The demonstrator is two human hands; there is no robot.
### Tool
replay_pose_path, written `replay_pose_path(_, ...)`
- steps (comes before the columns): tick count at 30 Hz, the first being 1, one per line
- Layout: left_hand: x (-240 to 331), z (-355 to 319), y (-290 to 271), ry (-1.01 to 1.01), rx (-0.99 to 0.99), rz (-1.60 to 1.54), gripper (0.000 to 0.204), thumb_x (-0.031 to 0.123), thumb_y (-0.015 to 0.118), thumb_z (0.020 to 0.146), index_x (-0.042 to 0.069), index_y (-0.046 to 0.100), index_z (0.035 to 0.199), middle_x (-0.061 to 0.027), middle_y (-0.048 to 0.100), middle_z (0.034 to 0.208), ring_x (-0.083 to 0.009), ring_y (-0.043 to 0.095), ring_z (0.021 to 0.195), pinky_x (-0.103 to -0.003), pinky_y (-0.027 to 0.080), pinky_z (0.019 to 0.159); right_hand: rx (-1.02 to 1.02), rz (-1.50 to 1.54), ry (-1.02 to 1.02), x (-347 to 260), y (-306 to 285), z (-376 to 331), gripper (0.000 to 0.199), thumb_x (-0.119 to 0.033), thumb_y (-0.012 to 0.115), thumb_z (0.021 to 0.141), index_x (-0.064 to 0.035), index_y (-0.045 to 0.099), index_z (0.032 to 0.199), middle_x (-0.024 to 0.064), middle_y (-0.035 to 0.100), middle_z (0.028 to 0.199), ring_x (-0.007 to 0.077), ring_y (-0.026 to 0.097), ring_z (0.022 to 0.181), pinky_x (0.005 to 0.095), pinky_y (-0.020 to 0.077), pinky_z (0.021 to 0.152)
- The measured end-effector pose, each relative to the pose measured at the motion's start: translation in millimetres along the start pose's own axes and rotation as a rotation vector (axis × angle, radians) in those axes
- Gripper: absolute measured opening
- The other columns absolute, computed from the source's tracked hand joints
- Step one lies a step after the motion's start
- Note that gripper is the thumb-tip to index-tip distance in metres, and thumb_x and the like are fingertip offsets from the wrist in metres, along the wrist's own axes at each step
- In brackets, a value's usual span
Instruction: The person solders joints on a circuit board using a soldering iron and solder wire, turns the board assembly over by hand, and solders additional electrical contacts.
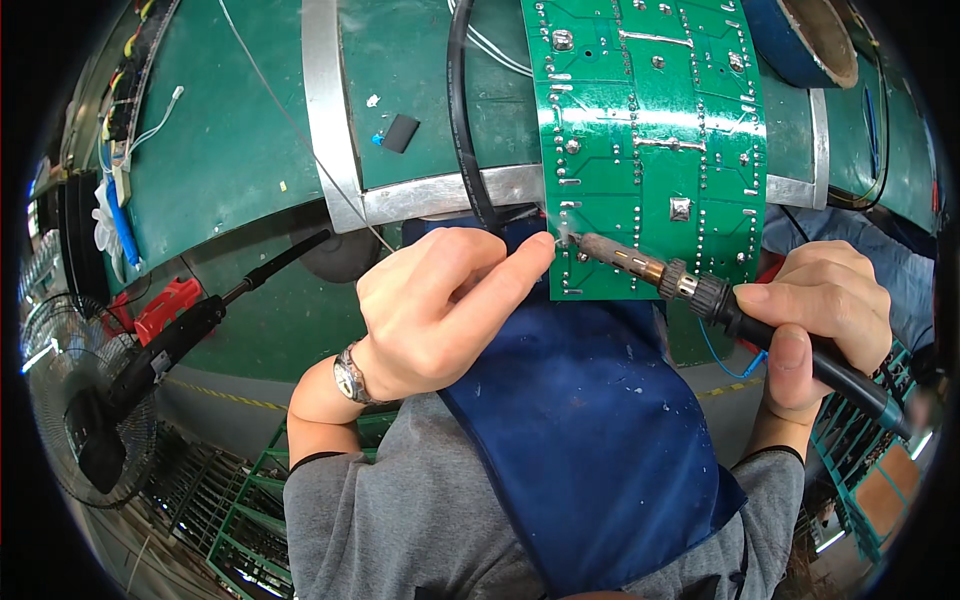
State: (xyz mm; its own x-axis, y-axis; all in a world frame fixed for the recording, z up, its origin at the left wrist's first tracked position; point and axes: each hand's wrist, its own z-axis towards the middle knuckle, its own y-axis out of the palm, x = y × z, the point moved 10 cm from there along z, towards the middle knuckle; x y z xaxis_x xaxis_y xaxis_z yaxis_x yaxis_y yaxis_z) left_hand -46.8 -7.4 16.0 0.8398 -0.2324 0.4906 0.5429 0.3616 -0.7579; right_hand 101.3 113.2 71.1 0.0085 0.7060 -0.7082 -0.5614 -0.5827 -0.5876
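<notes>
A green circuit board (pixel 668 180) lies solder side up in front of me, its near edge jutting past the metal-edged table. My right hand (pixel 825 310) grips the black handle of a soldering iron (pixel 690 287). The iron's tip touches, or nearly touches, joints near the board's near-left corner, and faint smoke shows there. My left hand (pixel 440 310) is closed in a pinch right beside the tip. A thin grey solder wire (pixel 300 135) runs down from the upper left to this hand; its end between the fingertips is mostly hidden.
Left of the board, a thick black cable (pixel 462 110) crosses the green table, near a small black part (pixel 400 133). A blue round container (pixel 800 45) stands at the far right. On the left are a blue pen-like tool (pixel 120 220) and a fan (pixel 95 400).
</notes>
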Motion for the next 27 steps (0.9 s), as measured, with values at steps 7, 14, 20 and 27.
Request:
replay_pose_path(7, 1.2, -5.5, -14.1, -0.062, 0.019, -0.091, 0.041, -0.007, 0.078, 0.058, 0.003, 0.076, 0.097, -0.0021, 0.056, 0.078, -0.013, 0.054, 0.058, -0.025, 0.043, 0.047, 0.038, -0.037, 0.058, -5.7, -14.9, -7.6, 0.034, -0.036, 0.064, 0.09, -0.0053, 0.068, 0.075, 0.0014, 0.059, 0.057, 0.0152, 0.054, 0.048, 0.0293, 0.0411, 0.051)
replay_pose_path(14, 19.4, -11.1, -3.1, 0.164, -0.013, 0.084, 0.048, 0.012, 0.063, 0.046, 0.007, 0.077, 0.092, -0.0007, 0.057, 0.076, -0.017, 0.056, 0.067, -0.028, 0.047, 0.055, -0.018, 0.083, -0.038, -10.4, 4.5, -8.8, 0.013, -0.013, 0.068, 0.082, -0.0003, 0.072, 0.082, 0.0019, 0.062, 0.057, 0.0135, 0.054, 0.041, 0.0249, 0.0398, 0.039)
replay_pose_path(20, 12.7, -0.4, -16.9, 0.135, -0.014, 0.191, 0.048, 0.011, 0.066, 0.047, 0.012, 0.078, 0.094, 0.0014, 0.057, 0.077, -0.0176, 0.057, 0.076, -0.028, 0.048, 0.061, 0.004, 0.078, -0.075, -12.5, -4.4, -14.4, 0.021, -0.021, 0.066, 0.087, -0.0004, 0.071, 0.083, 0.0015, 0.061, 0.057, 0.0131, 0.052, 0.041, 0.025, 0.0378, 0.039)
replay_pose_path(27, -60.9, 36.7, -42.4, -0.27, 0.033, -0.055, 0.032, -0.003, 0.079, 0.073, 0.011, 0.078, 0.102, -0.0024, 0.053, 0.08, -0.0108, 0.052, 0.063, -0.023, 0.043, 0.054, 0.356, 0.051, 0.122, 9.8, -35.4, -23.4, 0.047, -0.046, 0.056, 0.098, -0.0007, 0.068, 0.097, 0.0011, 0.058, 0.058, 0.012, 0.052, 0.051, 0.0267, 0.0399, 0.051)
